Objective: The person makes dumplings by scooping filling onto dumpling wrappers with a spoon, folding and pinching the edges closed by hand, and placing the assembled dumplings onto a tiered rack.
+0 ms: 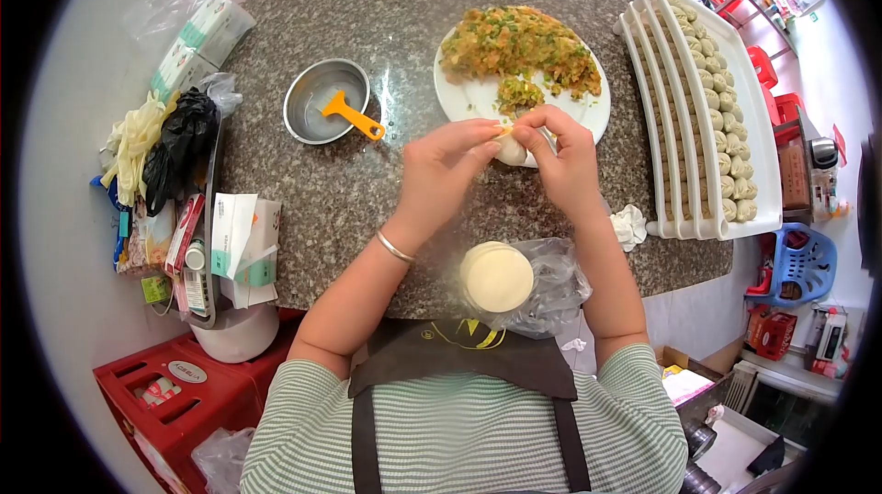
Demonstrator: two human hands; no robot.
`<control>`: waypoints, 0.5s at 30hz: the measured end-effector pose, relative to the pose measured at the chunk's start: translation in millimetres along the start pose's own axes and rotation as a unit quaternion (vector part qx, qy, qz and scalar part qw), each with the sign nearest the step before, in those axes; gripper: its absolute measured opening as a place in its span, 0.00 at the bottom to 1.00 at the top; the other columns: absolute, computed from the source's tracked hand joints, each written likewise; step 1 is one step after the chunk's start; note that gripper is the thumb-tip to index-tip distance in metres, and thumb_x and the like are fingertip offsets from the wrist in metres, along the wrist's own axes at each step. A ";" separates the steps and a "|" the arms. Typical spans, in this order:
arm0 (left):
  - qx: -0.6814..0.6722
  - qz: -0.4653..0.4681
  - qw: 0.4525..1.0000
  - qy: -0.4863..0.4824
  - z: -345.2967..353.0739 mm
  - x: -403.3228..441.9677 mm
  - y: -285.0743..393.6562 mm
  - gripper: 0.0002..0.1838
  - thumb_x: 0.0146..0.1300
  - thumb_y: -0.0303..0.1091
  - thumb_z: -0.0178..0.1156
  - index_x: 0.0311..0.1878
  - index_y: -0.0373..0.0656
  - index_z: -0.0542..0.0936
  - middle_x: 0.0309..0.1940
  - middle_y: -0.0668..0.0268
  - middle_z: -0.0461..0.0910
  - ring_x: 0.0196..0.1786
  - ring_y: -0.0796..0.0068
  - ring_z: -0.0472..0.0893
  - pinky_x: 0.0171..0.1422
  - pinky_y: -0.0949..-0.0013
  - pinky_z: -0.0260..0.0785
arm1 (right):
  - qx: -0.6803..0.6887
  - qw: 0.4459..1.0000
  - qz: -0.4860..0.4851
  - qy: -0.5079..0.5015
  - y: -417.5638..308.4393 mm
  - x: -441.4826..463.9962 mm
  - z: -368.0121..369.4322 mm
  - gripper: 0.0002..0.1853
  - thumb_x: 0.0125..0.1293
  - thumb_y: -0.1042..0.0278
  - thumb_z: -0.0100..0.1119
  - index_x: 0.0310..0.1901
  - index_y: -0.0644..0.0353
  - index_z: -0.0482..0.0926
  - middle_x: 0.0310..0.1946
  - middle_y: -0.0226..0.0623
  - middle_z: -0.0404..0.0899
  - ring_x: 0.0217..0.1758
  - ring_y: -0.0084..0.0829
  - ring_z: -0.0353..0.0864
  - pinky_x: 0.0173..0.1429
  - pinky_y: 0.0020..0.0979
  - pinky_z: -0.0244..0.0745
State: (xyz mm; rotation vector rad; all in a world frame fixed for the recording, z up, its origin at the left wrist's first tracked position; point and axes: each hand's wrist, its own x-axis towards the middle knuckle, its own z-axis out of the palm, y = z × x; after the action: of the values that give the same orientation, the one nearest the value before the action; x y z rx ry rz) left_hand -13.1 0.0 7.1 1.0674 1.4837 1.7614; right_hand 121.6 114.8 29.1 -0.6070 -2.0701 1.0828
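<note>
A small white dough piece (511,150) is held between my left hand (446,163) and my right hand (562,156), over the near edge of a white plate (593,119). Both hands have their fingers pinched on the dough. Chopped orange and green filling (514,44) is heaped on the plate, with a smaller clump (520,94) just beyond my fingertips. Nearer my body, a stack of round pale wrappers (497,277) lies on a clear plastic bag (557,286).
To the left is a metal bowl (312,90) with an orange-handled tool (352,114). Stacked white trays (758,140) of pleated buns stand at the right, beside crumpled tissue (628,227). Gloves (140,140), black bags and boxes (246,237) line the left edge.
</note>
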 end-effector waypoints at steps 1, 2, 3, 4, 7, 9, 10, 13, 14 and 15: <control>-0.029 -0.007 1.000 -0.007 -0.7 0.1 -0.6 0.10 0.62 0.23 0.65 0.46 0.34 0.85 0.47 0.58 0.85 0.49 0.72 0.83 0.56 0.70 0.76 | 0.038 0.997 0.048 -0.038 1.1 2.0 -5.3 0.05 0.61 0.73 0.63 0.36 0.66 0.80 0.34 0.41 0.82 0.40 0.36 0.81 0.48 0.31 0.74; -0.029 -0.007 1.000 -0.006 -0.9 0.0 0.0 0.10 0.62 0.23 0.65 0.46 0.34 0.85 0.47 0.58 0.85 0.49 0.72 0.83 0.56 0.70 0.76 | 0.075 0.990 0.095 -0.075 1.7 3.4 -8.1 0.05 0.62 0.73 0.63 0.37 0.66 0.80 0.34 0.41 0.82 0.39 0.35 0.81 0.48 0.31 0.74; -0.042 -0.008 0.999 -0.015 -0.7 0.0 1.1 0.09 0.63 0.23 0.64 0.46 0.34 0.85 0.48 0.57 0.84 0.50 0.72 0.83 0.57 0.70 0.75 | 0.074 0.990 0.096 -0.076 2.0 3.8 -7.3 0.05 0.62 0.73 0.63 0.37 0.66 0.80 0.34 0.41 0.82 0.39 0.35 0.81 0.48 0.31 0.74; -0.054 -0.009 0.998 -0.023 -0.3 -0.3 1.5 0.09 0.63 0.23 0.64 0.46 0.33 0.85 0.49 0.57 0.84 0.51 0.72 0.82 0.57 0.70 0.75 | 0.066 0.993 0.064 -0.074 2.5 3.6 -5.4 0.06 0.62 0.73 0.63 0.36 0.66 0.80 0.33 0.41 0.82 0.39 0.35 0.81 0.48 0.31 0.74; -0.083 -0.007 0.996 -0.012 1.3 -1.1 -2.7 0.09 0.63 0.23 0.64 0.46 0.33 0.84 0.47 0.58 0.85 0.49 0.73 0.83 0.55 0.71 0.76 | 0.040 0.998 0.021 -0.049 1.5 1.3 1.6 0.06 0.62 0.73 0.63 0.36 0.66 0.80 0.33 0.41 0.82 0.39 0.35 0.81 0.48 0.32 0.74; -0.082 -0.024 0.996 -0.004 0.9 -1.8 -1.9 0.09 0.63 0.23 0.65 0.46 0.33 0.84 0.45 0.59 0.85 0.47 0.75 0.83 0.53 0.72 0.76 | 0.021 0.999 0.009 -0.027 -0.3 -0.1 3.2 0.06 0.62 0.73 0.63 0.36 0.66 0.80 0.34 0.41 0.82 0.39 0.36 0.81 0.48 0.32 0.74; -0.083 -0.040 0.996 0.005 0.8 -1.9 -1.4 0.09 0.63 0.24 0.65 0.46 0.34 0.84 0.44 0.60 0.85 0.46 0.76 0.83 0.52 0.73 0.76 | 0.017 0.999 -0.003 -0.033 -2.4 0.3 2.8 0.05 0.61 0.73 0.63 0.36 0.66 0.80 0.34 0.42 0.82 0.39 0.36 0.81 0.48 0.33 0.74; -0.066 -0.064 0.996 0.023 0.4 -1.4 0.6 0.10 0.63 0.24 0.66 0.47 0.35 0.84 0.42 0.62 0.86 0.43 0.78 0.83 0.49 0.75 0.76 | 0.010 0.999 -0.010 -0.031 -3.0 -0.4 3.3 0.05 0.61 0.74 0.63 0.36 0.66 0.80 0.34 0.42 0.82 0.40 0.37 0.81 0.49 0.33 0.74; -0.066 -0.063 0.996 0.023 -0.3 -0.8 -0.1 0.10 0.63 0.24 0.66 0.47 0.35 0.84 0.42 0.62 0.86 0.43 0.78 0.83 0.49 0.75 0.76 | 0.007 1.000 -0.003 -0.021 -2.3 -1.1 3.7 0.05 0.61 0.74 0.63 0.36 0.66 0.80 0.34 0.42 0.82 0.40 0.37 0.81 0.49 0.34 0.74; -0.081 -0.080 0.993 0.019 -1.4 0.4 -1.5 0.10 0.63 0.24 0.66 0.47 0.34 0.84 0.42 0.62 0.86 0.43 0.79 0.83 0.50 0.74 0.76 | 0.007 1.000 -0.004 -0.020 -0.1 -1.7 4.2 0.05 0.61 0.74 0.63 0.36 0.66 0.80 0.34 0.42 0.82 0.40 0.37 0.81 0.49 0.34 0.74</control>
State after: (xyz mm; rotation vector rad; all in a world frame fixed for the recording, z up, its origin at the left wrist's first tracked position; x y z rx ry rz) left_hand -14.7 0.0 5.7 0.8158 1.3810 1.7636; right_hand 119.4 111.5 26.9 -0.5741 -2.0968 1.1120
